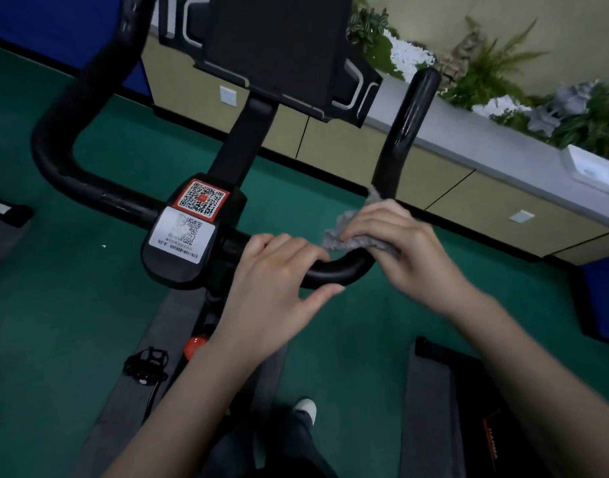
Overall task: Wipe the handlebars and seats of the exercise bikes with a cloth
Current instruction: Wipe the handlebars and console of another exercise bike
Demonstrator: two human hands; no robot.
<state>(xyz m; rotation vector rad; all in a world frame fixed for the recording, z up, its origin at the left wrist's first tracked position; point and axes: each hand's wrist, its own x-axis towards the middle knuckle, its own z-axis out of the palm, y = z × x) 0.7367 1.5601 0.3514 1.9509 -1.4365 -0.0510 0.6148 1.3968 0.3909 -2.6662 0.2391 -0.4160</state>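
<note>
The black handlebar (pixel 405 125) of an exercise bike curves up on both sides of a centre block with two QR-code stickers (pixel 199 201). My left hand (pixel 279 270) grips the horizontal bar just right of the block, fingers curled over it and thumb below. My right hand (pixel 396 246) holds a crumpled grey cloth (pixel 351 236) against the bar's right bend, where it turns upward. The bike's console (pixel 275 46) rises behind the bar. No seat is in view.
A low cabinet (pixel 468 139) with plants and white stones on top runs along the wall at right. Green floor lies below, with a pedal (pixel 146 365), a red knob (pixel 196 343) and grey mats. My shoe (pixel 306 408) is at the bottom. Another machine's edge sits at lower right.
</note>
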